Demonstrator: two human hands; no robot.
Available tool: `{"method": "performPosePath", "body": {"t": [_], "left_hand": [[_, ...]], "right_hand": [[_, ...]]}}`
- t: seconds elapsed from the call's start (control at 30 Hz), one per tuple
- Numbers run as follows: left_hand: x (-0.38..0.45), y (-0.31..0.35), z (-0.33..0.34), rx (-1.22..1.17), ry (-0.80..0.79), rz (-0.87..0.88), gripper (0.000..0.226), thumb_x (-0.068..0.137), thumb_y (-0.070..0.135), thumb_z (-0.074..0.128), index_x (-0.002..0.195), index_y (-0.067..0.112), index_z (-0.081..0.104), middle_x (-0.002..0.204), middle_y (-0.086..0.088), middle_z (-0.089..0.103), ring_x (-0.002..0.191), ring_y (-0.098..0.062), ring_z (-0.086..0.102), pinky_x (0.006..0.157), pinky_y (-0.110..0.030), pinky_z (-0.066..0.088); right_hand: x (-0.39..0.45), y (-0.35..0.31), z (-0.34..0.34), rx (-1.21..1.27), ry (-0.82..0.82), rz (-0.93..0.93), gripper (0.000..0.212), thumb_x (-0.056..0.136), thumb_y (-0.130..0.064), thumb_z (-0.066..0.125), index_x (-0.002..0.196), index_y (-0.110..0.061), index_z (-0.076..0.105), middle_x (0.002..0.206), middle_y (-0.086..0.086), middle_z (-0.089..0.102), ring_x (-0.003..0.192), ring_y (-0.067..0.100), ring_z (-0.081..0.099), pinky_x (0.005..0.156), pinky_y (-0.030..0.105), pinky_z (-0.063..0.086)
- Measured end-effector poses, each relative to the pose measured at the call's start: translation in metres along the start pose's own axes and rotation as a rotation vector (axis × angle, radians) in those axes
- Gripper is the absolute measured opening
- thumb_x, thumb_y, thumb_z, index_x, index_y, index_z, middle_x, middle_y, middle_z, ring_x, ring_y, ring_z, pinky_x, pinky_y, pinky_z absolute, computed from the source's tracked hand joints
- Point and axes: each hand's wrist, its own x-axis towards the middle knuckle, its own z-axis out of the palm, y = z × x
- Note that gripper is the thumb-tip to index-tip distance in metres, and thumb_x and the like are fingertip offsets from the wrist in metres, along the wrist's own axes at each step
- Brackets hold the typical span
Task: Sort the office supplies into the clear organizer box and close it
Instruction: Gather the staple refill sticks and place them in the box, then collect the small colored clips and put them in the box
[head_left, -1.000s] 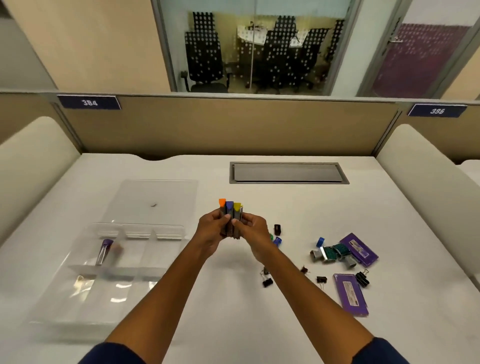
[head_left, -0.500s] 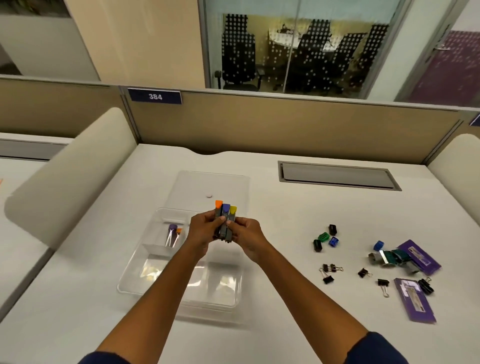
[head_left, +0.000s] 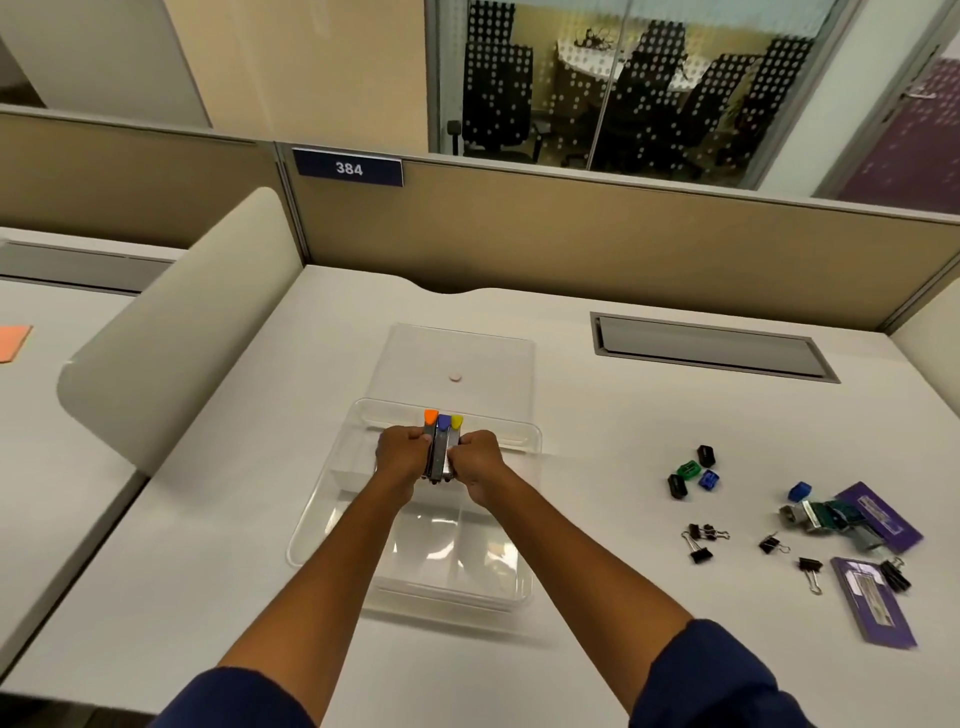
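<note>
Three highlighters (head_left: 441, 447), orange, purple, yellow tips: gripped together by left hand (head_left: 401, 456) and right hand (head_left: 478, 463). Position: above clear organizer box (head_left: 311, 525), lid open.

Bright, even light; soft blur, edges curved.
</note>
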Motion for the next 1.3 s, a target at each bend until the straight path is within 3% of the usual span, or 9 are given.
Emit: {"method": "performPosePath", "body": {"t": [0.1,0.2,0.37,0.5,0.63,0.83,0.93,1.17,1.3], "left_hand": [[0.002,-0.001,0.003,0.069,0.068,-0.042,0.026,0.089,0.003,0.054,0.066,0.012,0.061,0.074,-0.009,0.061,0.073,-0.026,0.06,0.07,-0.035,0.054],[0.001,0.001,0.006,0.156,0.051,-0.055,0.033,0.089,0.005,0.057,0.059,0.017,0.051,0.064,-0.005,0.053,0.059,-0.018,0.053,0.052,-0.024,0.044],[0.006,0.006,0.006,0.231,0.067,-0.066,0.027,0.089,0.012,0.059,0.064,0.005,0.054,0.065,-0.01,0.054,0.076,-0.028,0.054,0.066,-0.029,0.04],[0.005,0.02,0.011,0.173,0.163,-0.011,0.032,0.097,0.024,0.045,0.085,-0.001,0.06,0.086,-0.017,0.061,0.08,-0.028,0.056,0.072,-0.032,0.04],[0.011,0.032,0.027,0.058,0.201,0.05,0.041,0.097,0.033,0.043,0.086,0.001,0.065,0.091,-0.015,0.07,0.086,-0.029,0.065,0.084,-0.038,0.052],[0.008,0.041,0.073,-0.14,0.001,0.11,0.026,0.089,0.037,0.053,0.077,0.022,0.07,0.087,-0.006,0.075,0.09,-0.026,0.07,0.09,-0.044,0.055],[-0.001,0.043,0.107,-0.156,-0.094,0.129,0.024,0.092,0.034,0.053,0.095,0.019,0.071,0.094,-0.004,0.074,0.094,-0.021,0.069,0.093,-0.041,0.054],[-0.036,0.048,0.191,-0.02,-0.306,0.234,0.012,0.09,0.024,0.058,0.093,0.023,0.069,0.092,-0.002,0.074,0.092,-0.019,0.069,0.09,-0.039,0.054],[-0.054,0.038,0.236,0.207,-0.372,0.437,0.017,0.087,0.018,0.065,0.102,0.015,0.071,0.1,0.001,0.073,0.093,-0.012,0.067,0.085,-0.023,0.05]], "right_hand": [[-0.015,-0.01,0.0,-0.092,0.022,0.008,0.01,0.084,-0.003,0.056,0.094,0.001,0.055,0.09,0.014,0.056,0.072,0.02,0.051,0.052,0.023,0.042],[-0.018,-0.013,-0.001,-0.139,-0.011,0.03,0.017,0.089,-0.008,0.057,0.104,-0.002,0.053,0.094,0.013,0.055,0.076,0.019,0.051,0.052,0.022,0.04],[-0.022,-0.013,-0.004,-0.157,-0.054,0.008,0.009,0.091,-0.003,0.053,0.099,-0.005,0.054,0.089,0.011,0.052,0.075,0.018,0.047,0.047,0.018,0.036],[-0.017,-0.011,-0.017,-0.115,0.001,-0.086,0.024,0.087,0.003,0.045,0.085,-0.02,0.05,0.079,-0.004,0.046,0.066,0.009,0.043,0.056,0.018,0.036],[-0.017,-0.011,-0.043,0.044,0.069,-0.177,0.046,0.093,0.004,0.046,0.136,-0.011,0.046,0.131,0.006,0.056,0.119,0.025,0.057,0.098,0.032,0.049],[-0.019,0.001,-0.102,0.145,0.176,-0.271,0.04,0.092,-0.002,0.05,0.129,-0.016,0.053,0.116,0.004,0.064,0.104,0.024,0.064,0.085,0.032,0.055],[-0.019,0.013,-0.137,0.161,0.229,-0.275,0.038,0.092,-0.004,0.051,0.126,-0.019,0.055,0.113,0.001,0.065,0.102,0.021,0.064,0.08,0.028,0.055],[-0.024,0.055,-0.222,0.11,0.394,-0.245,0.036,0.09,-0.003,0.048,0.119,-0.022,0.061,0.113,-0.003,0.066,0.097,0.012,0.061,0.066,0.014,0.045],[-0.027,0.084,-0.266,0.082,0.452,-0.204,0.036,0.09,-0.002,0.048,0.12,-0.019,0.06,0.116,-0.002,0.064,0.099,0.011,0.059,0.067,0.01,0.043]]}}
